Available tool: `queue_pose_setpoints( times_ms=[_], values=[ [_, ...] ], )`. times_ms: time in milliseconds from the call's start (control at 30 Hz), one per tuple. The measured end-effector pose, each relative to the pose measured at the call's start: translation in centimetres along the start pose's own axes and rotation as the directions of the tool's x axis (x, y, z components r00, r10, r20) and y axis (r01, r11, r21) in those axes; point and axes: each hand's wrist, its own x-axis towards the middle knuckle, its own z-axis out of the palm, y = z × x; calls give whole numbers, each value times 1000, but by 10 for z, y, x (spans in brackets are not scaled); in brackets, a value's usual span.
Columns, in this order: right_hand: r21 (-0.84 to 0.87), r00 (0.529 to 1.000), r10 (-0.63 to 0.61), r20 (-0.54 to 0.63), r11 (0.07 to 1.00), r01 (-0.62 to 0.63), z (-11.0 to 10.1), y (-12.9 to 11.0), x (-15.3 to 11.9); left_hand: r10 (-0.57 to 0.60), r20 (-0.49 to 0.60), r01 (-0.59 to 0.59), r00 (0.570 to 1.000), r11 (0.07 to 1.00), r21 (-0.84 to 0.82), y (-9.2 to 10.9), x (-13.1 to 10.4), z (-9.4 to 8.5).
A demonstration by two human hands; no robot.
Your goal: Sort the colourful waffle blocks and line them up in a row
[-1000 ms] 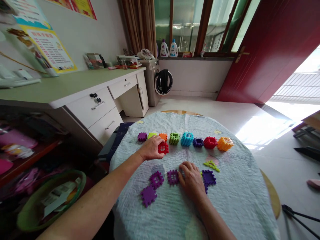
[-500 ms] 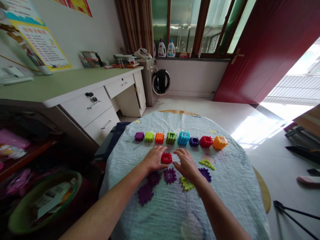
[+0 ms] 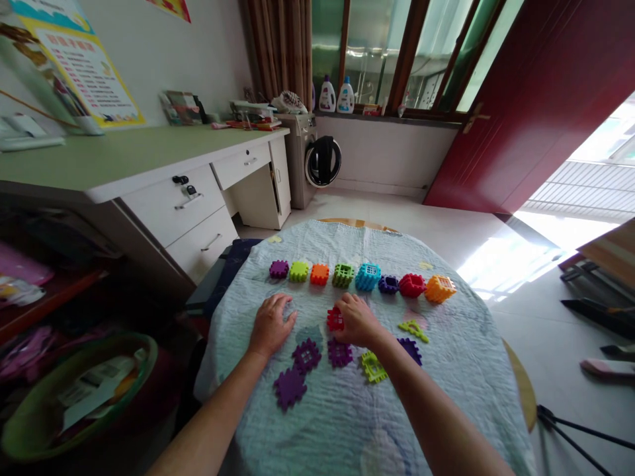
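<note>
In the head view my right hand (image 3: pixel 358 320) closes over the right side of a small red block (image 3: pixel 335 319), hiding part of it. My left hand (image 3: pixel 272 324) rests low over the cloth to the left, fingers apart and holding nothing. Nearer to me lie flat toothed plastic pieces: a purple windowed panel (image 3: pixel 340 353), another purple windowed panel (image 3: pixel 307 356), a solid purple panel (image 3: pixel 290 387) and a lime-green frame (image 3: pixel 373 367). A dark blue panel (image 3: pixel 411 350) is partly covered by my right forearm. Farther right sits a lime-green piece (image 3: pixel 413 330).
Across the table's far side runs a row of assembled blocks, from a purple block (image 3: pixel 278 269) to an orange block (image 3: pixel 440 289), with a cyan block (image 3: pixel 368 276) between. A light blue cloth (image 3: pixel 317 430) covers the round table. A desk (image 3: pixel 149 155) stands at the left.
My left hand has moved left, away from the red block. My right hand has shifted left and closed onto that block. The camera view has turned slightly.
</note>
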Motion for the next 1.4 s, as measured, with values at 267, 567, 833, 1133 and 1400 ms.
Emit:
queue_pose_setpoints(
  times_ms=[267, 567, 833, 1133, 1400],
  values=[
    [121, 951, 156, -266, 984, -128, -62, 102, -35, 9, -11, -9, 1000, 1000, -5, -2, 1, 2],
    [-91, 935, 323, -149, 937, -338, -90, 202, -36, 2, -27, -2, 1000, 1000, -7, -3, 2, 4],
    [-164, 913, 399, -86, 898, -408, -83, 204, -28, 23, -38, -23, 999, 1000, -7, -5, 2, 4],
    [-154, 903, 386, -189, 896, -415, -90, 190, -34, -3, -20, 3, 1000, 1000, -7, 0, 3, 1],
    [144, 966, 178, -189, 978, -152, -56, 111, -115, 15, -45, -15, 999, 1000, -19, -3, 2, 5]
  ],
)
